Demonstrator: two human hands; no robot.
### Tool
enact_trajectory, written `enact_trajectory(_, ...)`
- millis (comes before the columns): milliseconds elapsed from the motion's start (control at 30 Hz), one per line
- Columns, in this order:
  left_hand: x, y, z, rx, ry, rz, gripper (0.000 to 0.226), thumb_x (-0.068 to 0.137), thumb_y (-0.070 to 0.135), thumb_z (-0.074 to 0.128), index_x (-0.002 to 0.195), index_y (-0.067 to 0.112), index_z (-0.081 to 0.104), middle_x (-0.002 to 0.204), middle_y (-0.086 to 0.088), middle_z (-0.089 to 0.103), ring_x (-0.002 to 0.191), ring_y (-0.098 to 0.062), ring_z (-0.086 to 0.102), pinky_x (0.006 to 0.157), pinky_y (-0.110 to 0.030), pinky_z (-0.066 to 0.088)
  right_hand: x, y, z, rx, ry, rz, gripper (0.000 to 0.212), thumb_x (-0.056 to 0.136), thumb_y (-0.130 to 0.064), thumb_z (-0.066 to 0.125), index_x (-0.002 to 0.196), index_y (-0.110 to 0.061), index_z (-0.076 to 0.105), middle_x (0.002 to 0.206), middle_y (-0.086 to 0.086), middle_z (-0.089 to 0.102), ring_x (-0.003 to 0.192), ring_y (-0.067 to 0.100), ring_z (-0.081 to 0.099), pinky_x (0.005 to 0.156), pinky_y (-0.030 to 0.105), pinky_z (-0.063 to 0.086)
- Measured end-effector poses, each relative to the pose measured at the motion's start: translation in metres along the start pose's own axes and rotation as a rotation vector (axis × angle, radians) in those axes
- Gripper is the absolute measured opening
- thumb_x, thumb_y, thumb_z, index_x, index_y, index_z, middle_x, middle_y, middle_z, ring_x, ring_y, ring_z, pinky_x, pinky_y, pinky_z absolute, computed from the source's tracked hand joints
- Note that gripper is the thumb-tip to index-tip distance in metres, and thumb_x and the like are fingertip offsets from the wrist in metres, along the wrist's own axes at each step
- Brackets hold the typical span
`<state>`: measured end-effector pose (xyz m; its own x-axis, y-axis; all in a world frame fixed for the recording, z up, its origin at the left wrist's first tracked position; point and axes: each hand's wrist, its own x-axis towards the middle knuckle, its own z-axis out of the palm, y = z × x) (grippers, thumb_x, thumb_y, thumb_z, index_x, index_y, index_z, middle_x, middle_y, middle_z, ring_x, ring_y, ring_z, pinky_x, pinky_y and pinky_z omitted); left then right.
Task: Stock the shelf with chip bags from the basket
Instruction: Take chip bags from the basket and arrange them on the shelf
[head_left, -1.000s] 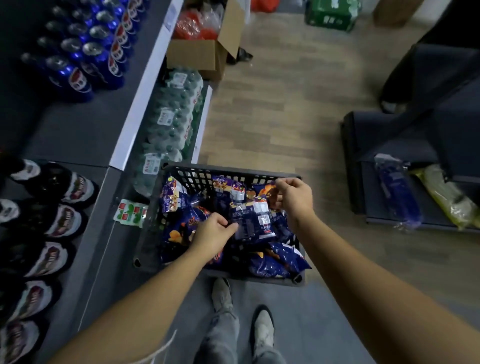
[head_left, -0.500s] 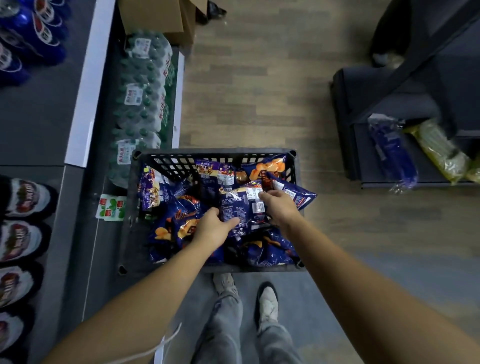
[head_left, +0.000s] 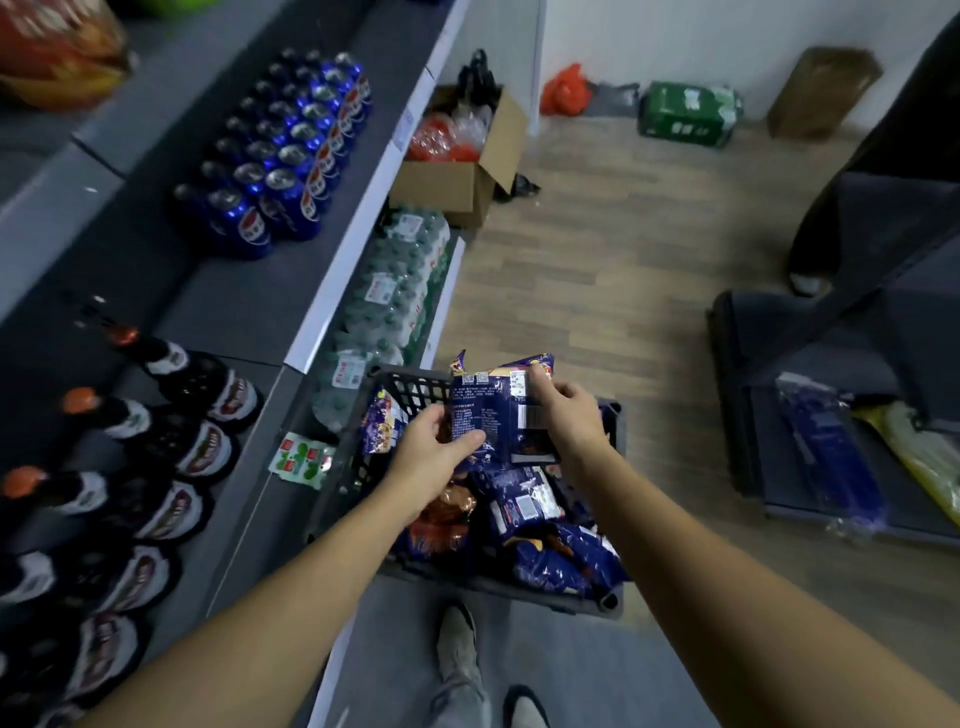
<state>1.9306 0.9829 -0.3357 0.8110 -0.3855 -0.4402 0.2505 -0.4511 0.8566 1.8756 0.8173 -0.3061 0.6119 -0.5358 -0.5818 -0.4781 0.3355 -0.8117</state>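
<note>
A dark plastic basket (head_left: 410, 387) stands on the floor in front of my feet, holding several blue chip bags (head_left: 561, 561). Above it I hold a stack of blue chip bags (head_left: 493, 410), back side up, lifted clear of the pile. My left hand (head_left: 431, 457) pinches the stack's lower left edge, thumb on top. My right hand (head_left: 566, 415) grips its right side. The grey shelf (head_left: 249, 306) runs along my left.
Blue cans (head_left: 291, 171) and dark bottles (head_left: 171, 447) stand on the shelf. Wrapped water bottle packs (head_left: 384, 306) lie on the bottom level next to the basket. An open cardboard box (head_left: 462, 176) sits further along. A low dark cart (head_left: 810, 415) stands at right.
Both hands have lifted the stack of chip bags up out of the basket. My head has tilted up, bringing more of the shelf into view.
</note>
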Motion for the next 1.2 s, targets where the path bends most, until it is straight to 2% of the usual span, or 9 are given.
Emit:
enact_trajectory(67, -0.017, 0.018, -0.013, -0.013, 0.068, 0.074, 0.079, 0.061, 0.061, 0.073, 0.127, 0.019, 0.058, 0.125, -0.002, 0.067, 0.118, -0.022, 0.062, 0.102, -0.05, 0.05, -0.018, -0.024, 0.009, 0.014, -0.037, -0.056, 0.038, 0.096, -0.048, 0.063, 0.102, -0.011, 0.063, 0.1, 0.016, 0.074, 0.087, 0.031, 0.074, 0.072, 0.049, 0.064)
enact_trajectory(133, -0.043, 0.041, -0.029, -0.036, 0.145, 0.141, 0.074, 0.067, 0.055, 0.073, 0.128, 0.018, 0.058, 0.124, 0.001, 0.068, 0.115, -0.019, 0.064, 0.102, -0.048, 0.05, -0.038, -0.046, 0.019, 0.033, -0.09, -0.123, 0.036, 0.095, -0.049, 0.063, 0.098, -0.013, 0.063, 0.102, 0.016, 0.074, 0.096, 0.037, 0.073, 0.082, 0.06, 0.059)
enact_trajectory(267, -0.093, 0.073, -0.066, -0.021, 0.313, 0.24, 0.073, 0.073, 0.057, 0.074, 0.132, 0.019, 0.055, 0.126, 0.003, 0.066, 0.116, -0.014, 0.062, 0.103, -0.044, 0.049, -0.087, -0.088, 0.041, 0.04, -0.232, -0.242, 0.032, 0.099, -0.046, 0.058, 0.095, -0.015, 0.063, 0.099, 0.013, 0.075, 0.096, 0.035, 0.073, 0.085, 0.057, 0.059)
enact_trajectory(433, -0.163, 0.096, -0.109, -0.036, 0.515, 0.344, 0.034, 0.089, 0.03, 0.072, 0.119, 0.021, 0.059, 0.113, 0.008, 0.069, 0.106, -0.007, 0.063, 0.094, -0.037, 0.05, -0.15, -0.116, 0.079, 0.038, -0.416, -0.364, 0.035, 0.099, -0.048, 0.058, 0.099, -0.014, 0.066, 0.099, 0.013, 0.076, 0.093, 0.036, 0.074, 0.082, 0.06, 0.059)
enact_trajectory(633, -0.246, 0.087, -0.159, -0.063, 0.738, 0.366, 0.032, 0.086, 0.03, 0.073, 0.115, 0.025, 0.059, 0.109, 0.013, 0.07, 0.1, -0.001, 0.066, 0.091, -0.033, 0.052, -0.223, -0.117, 0.135, -0.009, -0.629, -0.421, 0.042, 0.092, -0.06, 0.061, 0.095, -0.019, 0.071, 0.1, 0.011, 0.077, 0.096, 0.038, 0.073, 0.085, 0.063, 0.057)
enact_trajectory(733, -0.285, 0.078, -0.182, -0.06, 0.823, 0.352, 0.039, 0.078, 0.037, 0.068, 0.115, 0.027, 0.061, 0.108, 0.013, 0.072, 0.101, -0.006, 0.067, 0.097, -0.041, 0.053, -0.257, -0.111, 0.16, -0.011, -0.732, -0.434, 0.036, 0.098, -0.053, 0.057, 0.095, -0.02, 0.07, 0.097, 0.005, 0.077, 0.094, 0.028, 0.074, 0.088, 0.053, 0.06)
enact_trajectory(833, -0.328, 0.065, -0.206, -0.066, 0.898, 0.355, 0.035, 0.075, 0.037, 0.064, 0.11, 0.031, 0.061, 0.106, 0.014, 0.072, 0.102, -0.008, 0.067, 0.097, -0.048, 0.052, -0.298, -0.102, 0.187, -0.02, -0.819, -0.433, 0.033, 0.102, -0.045, 0.055, 0.101, -0.015, 0.069, 0.084, -0.001, 0.077, 0.075, 0.014, 0.076, 0.067, 0.035, 0.064)
enact_trajectory(1000, -0.406, 0.03, -0.246, -0.077, 1.058, 0.337, 0.031, 0.068, 0.044, 0.06, 0.098, 0.048, 0.058, 0.101, 0.014, 0.072, 0.095, -0.016, 0.069, 0.084, -0.057, 0.055, -0.376, -0.073, 0.237, -0.073, -0.947, -0.453, 0.039, 0.102, -0.046, 0.055, 0.107, -0.01, 0.07, 0.099, 0.011, 0.078, 0.089, 0.029, 0.076, 0.079, 0.047, 0.063)
enact_trajectory(1200, -0.512, -0.024, -0.291, -0.107, 1.202, 0.308, 0.031, 0.075, 0.031, 0.06, 0.094, 0.057, 0.057, 0.101, 0.019, 0.071, 0.093, -0.009, 0.068, 0.081, -0.047, 0.056, -0.481, -0.017, 0.296, -0.132, -1.079, -0.458, 0.037, 0.102, -0.046, 0.054, 0.104, -0.012, 0.07, 0.097, 0.009, 0.078, 0.088, 0.029, 0.076, 0.083, 0.052, 0.062)
